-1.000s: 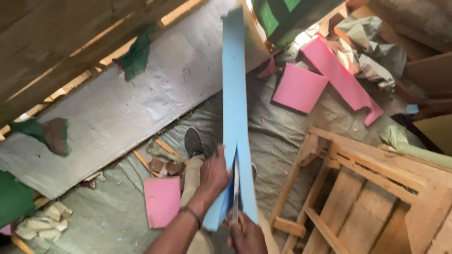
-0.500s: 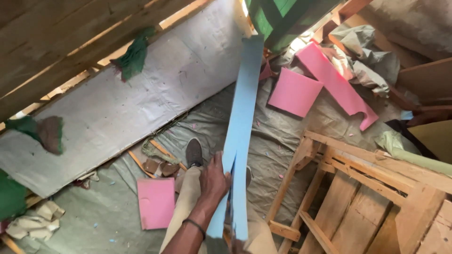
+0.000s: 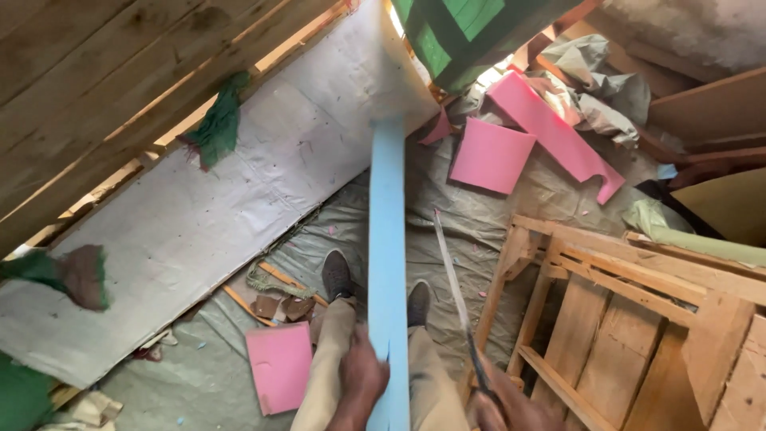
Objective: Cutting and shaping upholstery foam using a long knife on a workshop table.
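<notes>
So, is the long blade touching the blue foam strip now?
Apart. The head view shows grey floor sheet between the long blade and the blue foam strip, which the left hand grips.

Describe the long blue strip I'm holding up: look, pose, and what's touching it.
The blue foam strip is long, narrow and light blue, and looks like soft foam sheet seen nearly edge-on. It stands almost upright, running from the bottom of the view up toward the grey-white board leaning on the wooden wall. The left hand grips its lower part. A small notch shows in the near edge. The long thin blade in the right hand stands just beside it, apart.
</notes>
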